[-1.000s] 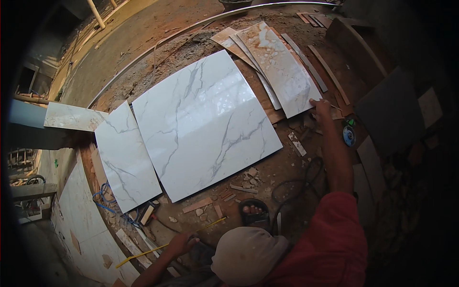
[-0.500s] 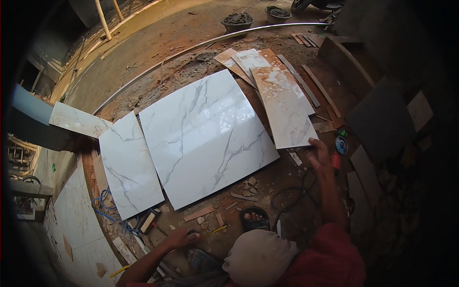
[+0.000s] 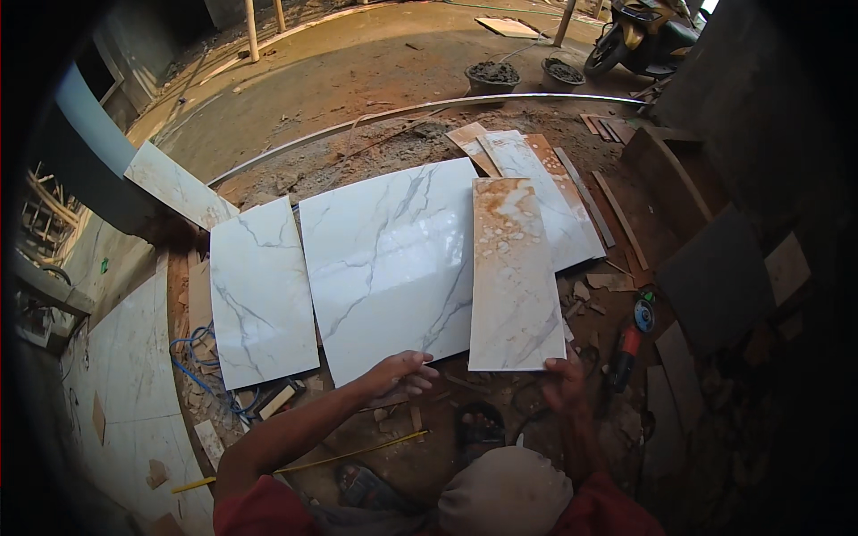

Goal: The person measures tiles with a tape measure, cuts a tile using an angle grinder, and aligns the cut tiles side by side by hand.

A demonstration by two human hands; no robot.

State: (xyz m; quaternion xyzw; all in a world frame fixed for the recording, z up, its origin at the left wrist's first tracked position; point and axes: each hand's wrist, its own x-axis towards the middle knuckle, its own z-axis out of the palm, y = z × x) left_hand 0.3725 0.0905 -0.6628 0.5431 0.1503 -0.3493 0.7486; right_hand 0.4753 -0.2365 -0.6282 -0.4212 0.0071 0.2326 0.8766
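My right hand (image 3: 567, 386) grips the near right corner of a narrow marble-look tile strip (image 3: 514, 304), which is smeared with brown dirt at its far end. The strip overlaps the right side of a large glossy white tile (image 3: 384, 259) with grey veins. My left hand (image 3: 399, 375) hovers by the large tile's near edge, fingers apart and holding nothing. A smaller white veined tile (image 3: 261, 295) lies left of the large one. Behind the strip, another white tile piece (image 3: 559, 219) rests on brown-stained pieces.
A red angle grinder (image 3: 627, 348) lies on the dirt at right, near a dark grey tile (image 3: 718, 266). Yellow measuring tape (image 3: 357, 448) stretches by my feet. Blue cord (image 3: 192, 362) and a wooden-handled tool (image 3: 279, 400) lie left. Mortar buckets (image 3: 492, 79) and a motorbike (image 3: 639, 40) stand far off.
My right hand has drawn the tile strip off the pile, toward me and left onto the large tile. My left hand has risen from low left to the large tile's near edge. The view has shifted.
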